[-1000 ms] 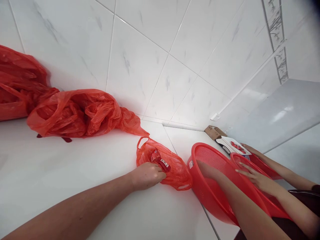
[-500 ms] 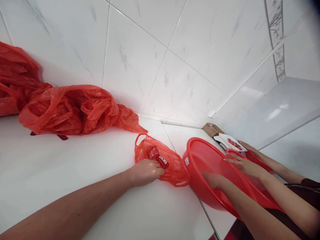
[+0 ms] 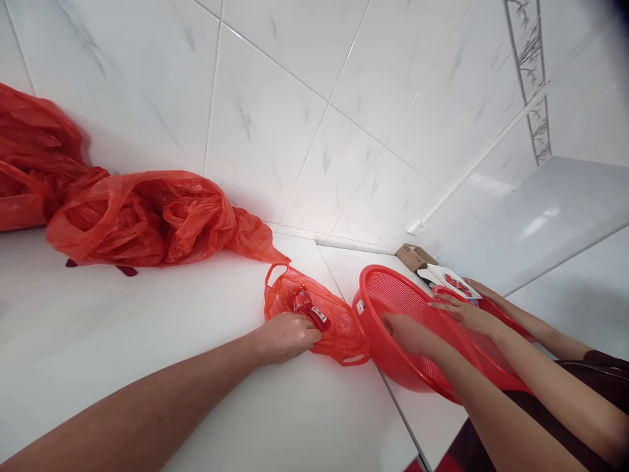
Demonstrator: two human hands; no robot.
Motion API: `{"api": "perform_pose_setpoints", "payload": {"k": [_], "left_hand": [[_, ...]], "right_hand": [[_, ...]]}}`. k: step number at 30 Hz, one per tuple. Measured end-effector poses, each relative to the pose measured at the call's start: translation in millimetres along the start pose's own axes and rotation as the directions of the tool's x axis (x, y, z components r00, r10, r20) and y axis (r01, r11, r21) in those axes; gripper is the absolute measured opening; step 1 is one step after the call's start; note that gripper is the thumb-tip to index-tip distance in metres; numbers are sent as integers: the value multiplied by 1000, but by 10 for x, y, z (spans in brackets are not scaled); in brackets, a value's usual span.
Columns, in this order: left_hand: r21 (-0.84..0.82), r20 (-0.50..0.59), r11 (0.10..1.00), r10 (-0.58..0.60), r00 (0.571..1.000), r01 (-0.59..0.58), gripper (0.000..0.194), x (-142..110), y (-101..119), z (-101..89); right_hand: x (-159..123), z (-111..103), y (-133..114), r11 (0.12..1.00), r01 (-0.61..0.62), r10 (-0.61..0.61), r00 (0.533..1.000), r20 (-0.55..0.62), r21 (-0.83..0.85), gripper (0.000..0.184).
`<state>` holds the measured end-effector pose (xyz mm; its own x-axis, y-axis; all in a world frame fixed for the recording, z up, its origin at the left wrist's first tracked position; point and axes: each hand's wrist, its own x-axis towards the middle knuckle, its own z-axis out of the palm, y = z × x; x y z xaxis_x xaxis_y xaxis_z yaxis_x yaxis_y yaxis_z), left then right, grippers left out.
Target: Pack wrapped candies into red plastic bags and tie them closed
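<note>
Red plastic bag (image 3: 346,331) lies open by the right edge of the desk's (image 3: 221,387) left part, near the seam, with two red packets (image 3: 320,318) inside. One packet bears a white label with dark characters too small for you to read; the red basket (image 3: 366,341) beside the bag has a white sticker (image 3: 360,307), also illegible. Your left hand (image 3: 289,336) comes in from the desk's front left, forearm low, back of the hand up; its grip is curled closed on the bag's near rim, though you cannot tell whether it pinches a packet too. Your right hand (image 3: 405,333) dips into the basket, wrist bent down, fingers hidden, so its grip cannot be told. Beyond it, a co-worker's hand (image 3: 462,314) sits at another basket's rim. Larger red bags (image 3: 196,210) lean along the desk's back edge at left.
</note>
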<state>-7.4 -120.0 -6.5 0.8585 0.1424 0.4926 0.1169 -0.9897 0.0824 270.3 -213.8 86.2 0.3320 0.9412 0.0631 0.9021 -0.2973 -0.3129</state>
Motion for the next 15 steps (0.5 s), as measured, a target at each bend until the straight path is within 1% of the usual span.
{"api": "perform_pose_setpoints", "payload": {"k": [2,4,6,7,9,11,13,15], "left_hand": [[17,21,1000,6,1000,-6,23,5,-6,5],[12,33,1000,16,999,-17,22,14,-11,8],[2,36,1000,23,999,-23,21,22,-14,9],[3,38,1000,23,999,-23,20,25,-14,9],[18,45,1000,19,999,-20,20,27,-11,9],[44,51,999,16,999,-19,20,23,-7,10],[63,51,998,17,999,-20,20,17,-6,16],[70,50,997,22,999,-25,21,11,-10,29]], "right_hand": [[141,-210,-92,999,27,-28,1000,-2,-18,13],[230,-382,-271,997,72,-74,993,-93,-26,14],[241,-460,-524,985,170,-172,976,-134,-28,14],[222,-453,-665,973,231,-230,966,-116,-12,13],[159,-352,-935,944,330,-329,943,-47,19,11],[100,-162,-1144,931,365,-366,929,49,16,12],[72,69,-1266,925,379,-374,920,115,-28,14],[80,290,-1304,919,387,-375,917,133,-80,14]]}}
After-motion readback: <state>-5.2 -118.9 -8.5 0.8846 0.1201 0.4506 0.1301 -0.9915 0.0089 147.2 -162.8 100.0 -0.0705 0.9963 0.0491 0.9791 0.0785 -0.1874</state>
